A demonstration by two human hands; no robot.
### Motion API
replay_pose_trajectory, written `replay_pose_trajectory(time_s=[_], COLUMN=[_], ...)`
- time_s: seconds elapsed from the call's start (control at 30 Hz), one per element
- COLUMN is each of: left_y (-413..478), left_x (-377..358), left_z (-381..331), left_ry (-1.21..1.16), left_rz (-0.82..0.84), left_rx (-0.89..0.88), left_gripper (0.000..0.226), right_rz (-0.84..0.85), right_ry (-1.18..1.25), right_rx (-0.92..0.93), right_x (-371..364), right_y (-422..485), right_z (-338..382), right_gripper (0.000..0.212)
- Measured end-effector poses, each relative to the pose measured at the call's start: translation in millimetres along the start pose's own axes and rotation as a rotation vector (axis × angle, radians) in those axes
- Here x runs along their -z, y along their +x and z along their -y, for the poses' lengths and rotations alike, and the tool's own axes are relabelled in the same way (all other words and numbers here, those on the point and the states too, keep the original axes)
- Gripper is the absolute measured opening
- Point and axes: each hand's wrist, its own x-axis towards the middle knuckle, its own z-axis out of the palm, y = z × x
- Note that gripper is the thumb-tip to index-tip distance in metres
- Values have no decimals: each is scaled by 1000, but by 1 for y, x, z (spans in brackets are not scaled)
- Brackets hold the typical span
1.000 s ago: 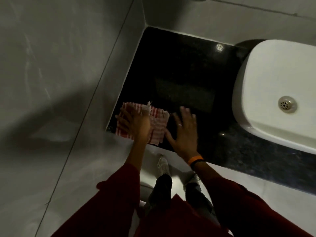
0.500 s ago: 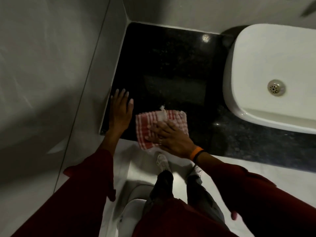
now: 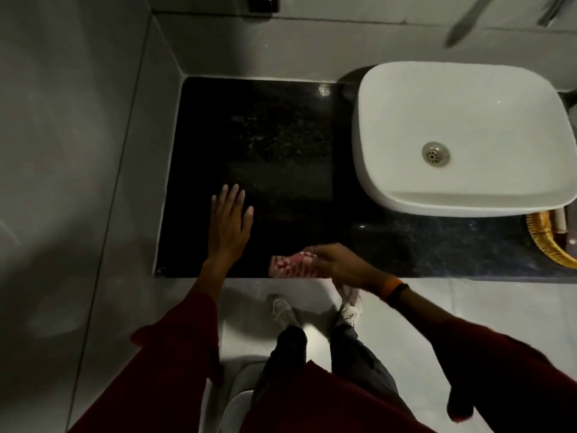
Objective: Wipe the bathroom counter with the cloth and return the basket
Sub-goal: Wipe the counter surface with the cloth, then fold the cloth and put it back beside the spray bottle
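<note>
A red-and-white checked cloth (image 3: 288,266) lies bunched at the front edge of the black stone counter (image 3: 265,145). My right hand (image 3: 338,265) covers its right part and grips it, with a piece of the cloth hanging below the counter edge under my wrist. My left hand (image 3: 229,225) rests flat on the counter to the left of the cloth, fingers spread, holding nothing. A woven yellow basket (image 3: 548,242) stands on the counter at the far right, in front of the basin, and is cut off by the frame edge.
A white basin (image 3: 402,129) with a metal drain sits on the right half of the counter. Grey tiled walls close the counter on the left and behind. A tap spout (image 3: 465,23) shows at the top right. My feet stand on the pale floor below the counter edge.
The cloth passed from my left hand to my right and slid right along the front edge, bunching up. My left hand came off it and lies flat on the counter.
</note>
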Motion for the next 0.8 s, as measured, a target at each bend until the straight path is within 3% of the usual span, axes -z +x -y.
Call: replay_pose_trajectory(time_s=[0.13,0.23,0.37,0.43,0.53,0.63,0.8], left_y=[-5,-12,-21,-21,-20,-21,-33], left_x=[3,5,-1,-7,-13,-20,-29], left_z=[-8,-12,-34,-49,-70,-83,-103], left_ry=[-55,-147,-204,-125,-49,-102,-562], left_rz=[-12,-69,-70,-13,111,159,228], left_rx=[26,98,236,344,435,413,400], left_gripper=[45,47,48,46,48,39,40], right_rz=[31,-117,-534,-654,-703,-732,-790], right_ry=[690,933,722,554,361,341,586], right_rx=[-90,-156,-159,-187,-243,-269,-398], right_x=[32,39,29,20,5,-5,-15], right_y=[17,32,50,51,49,41,8], right_z=[7,1,-11,-18,-23,-24,-41], right_gripper=[27,42,23,28,32,23,35])
